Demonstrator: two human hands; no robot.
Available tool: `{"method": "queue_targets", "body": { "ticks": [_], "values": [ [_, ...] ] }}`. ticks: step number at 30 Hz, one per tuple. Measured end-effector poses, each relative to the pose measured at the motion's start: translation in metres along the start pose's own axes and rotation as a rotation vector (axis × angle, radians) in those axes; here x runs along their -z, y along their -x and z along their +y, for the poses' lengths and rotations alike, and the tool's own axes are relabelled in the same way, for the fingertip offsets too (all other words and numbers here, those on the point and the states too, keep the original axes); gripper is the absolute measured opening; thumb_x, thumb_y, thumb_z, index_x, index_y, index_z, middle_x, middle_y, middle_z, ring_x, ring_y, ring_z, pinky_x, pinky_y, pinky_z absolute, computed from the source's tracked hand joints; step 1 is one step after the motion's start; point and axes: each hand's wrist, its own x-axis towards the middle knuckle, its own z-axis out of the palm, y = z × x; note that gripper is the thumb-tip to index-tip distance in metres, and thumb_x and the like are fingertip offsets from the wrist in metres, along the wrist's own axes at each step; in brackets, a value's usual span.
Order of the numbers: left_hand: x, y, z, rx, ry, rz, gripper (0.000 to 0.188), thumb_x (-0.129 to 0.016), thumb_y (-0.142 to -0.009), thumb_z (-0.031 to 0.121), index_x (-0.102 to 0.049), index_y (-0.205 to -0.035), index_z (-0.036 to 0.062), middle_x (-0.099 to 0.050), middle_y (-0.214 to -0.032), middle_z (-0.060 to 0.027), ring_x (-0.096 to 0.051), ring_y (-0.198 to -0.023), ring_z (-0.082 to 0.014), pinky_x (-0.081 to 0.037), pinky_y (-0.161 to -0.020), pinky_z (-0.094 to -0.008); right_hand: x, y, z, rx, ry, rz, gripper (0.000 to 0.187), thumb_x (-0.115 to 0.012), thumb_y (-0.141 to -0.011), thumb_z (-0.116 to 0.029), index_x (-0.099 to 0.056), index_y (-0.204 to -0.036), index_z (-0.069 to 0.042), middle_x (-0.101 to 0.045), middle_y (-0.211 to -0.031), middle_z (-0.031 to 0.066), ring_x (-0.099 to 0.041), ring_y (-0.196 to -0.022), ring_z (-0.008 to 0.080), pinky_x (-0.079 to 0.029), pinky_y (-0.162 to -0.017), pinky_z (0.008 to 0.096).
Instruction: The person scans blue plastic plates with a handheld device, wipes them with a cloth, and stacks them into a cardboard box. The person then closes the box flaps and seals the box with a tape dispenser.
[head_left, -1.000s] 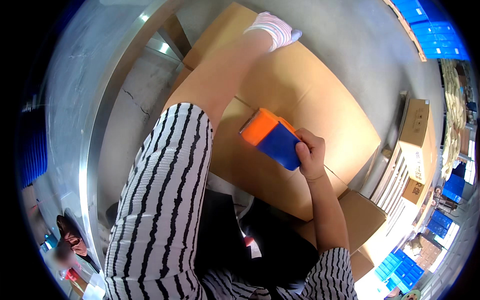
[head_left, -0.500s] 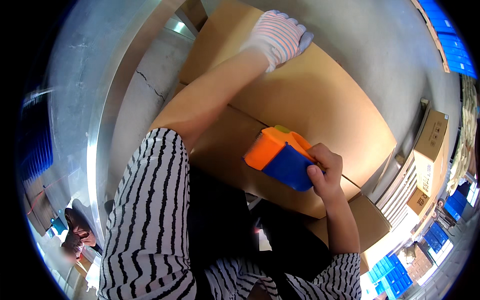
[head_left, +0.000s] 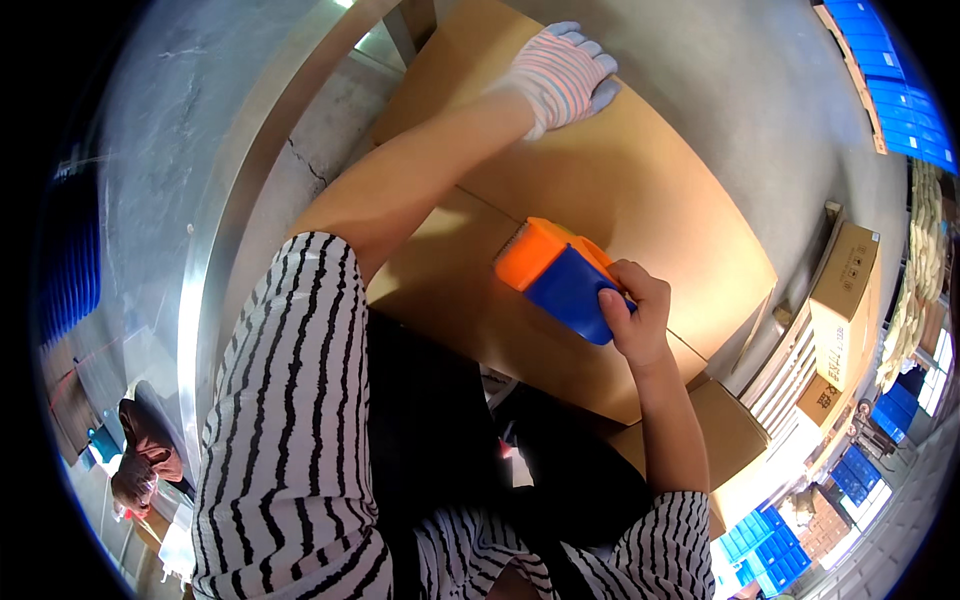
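Note:
A large brown cardboard box with its top flaps folded together lies in front of me. My left hand, in a striped white glove with grey fingertips, rests on the far flap near its edge, fingers spread. Bare and wrapped round the handle of an orange and blue tape dispenser, my right hand holds it over the seam between the flaps. The toothed orange end of the dispenser points left along that seam; whether it touches the cardboard I cannot tell.
A metal-edged table runs along the left. Beside the large box at lower right stands a smaller carton. Farther right are cartons on a pallet and stacked blue crates. Another person is at the far left.
The tape dispenser and my right hand have moved slightly up and away from me. My left hand stays on the far flap, its fingers a little more spread.

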Motion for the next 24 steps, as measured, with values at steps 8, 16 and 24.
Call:
{"method": "queue_targets", "body": {
  "ticks": [8,16,24],
  "values": [
    [0.061,0.120,0.010,0.510,1.230,-0.278,0.056,-0.045,-0.100,0.053,-0.064,-0.118,0.0038,-0.069,-0.111,-0.0081,-0.062,-0.106,-0.0225,-0.044,-0.100,-0.0363,0.001,-0.002,0.001,-0.079,-0.020,0.015,0.030,-0.073,-0.078,-0.027,-0.066,-0.088,0.001,-0.058,-0.066,0.0151,-0.055,-0.059,0.0251,-0.045,-0.057,0.0336],
    [0.074,0.192,0.059,0.918,2.237,-0.383,0.054,-0.062,-0.095,0.043,-0.056,-0.128,0.0003,-0.063,-0.125,-0.0119,-0.061,-0.115,-0.0240,-0.048,-0.102,-0.0401,-0.003,-0.005,-0.004,-0.075,-0.028,0.003,0.028,-0.070,-0.081,-0.024,-0.063,-0.083,0.003,-0.056,-0.064,0.0113,-0.052,-0.058,0.0161,-0.044,-0.056,0.0298],
    [0.045,0.203,0.057,0.841,1.936,-0.177,0.036,-0.068,-0.094,0.023,-0.062,-0.121,-0.0005,-0.066,-0.117,-0.0085,-0.064,-0.108,-0.0184,-0.050,-0.096,-0.0334,-0.004,-0.010,-0.015,-0.104,-0.050,-0.016,0.027,-0.069,-0.082,-0.023,-0.062,-0.082,0.003,-0.053,-0.063,0.0092,-0.049,-0.058,0.0150,-0.043,-0.057,0.0287]
  ]
}}
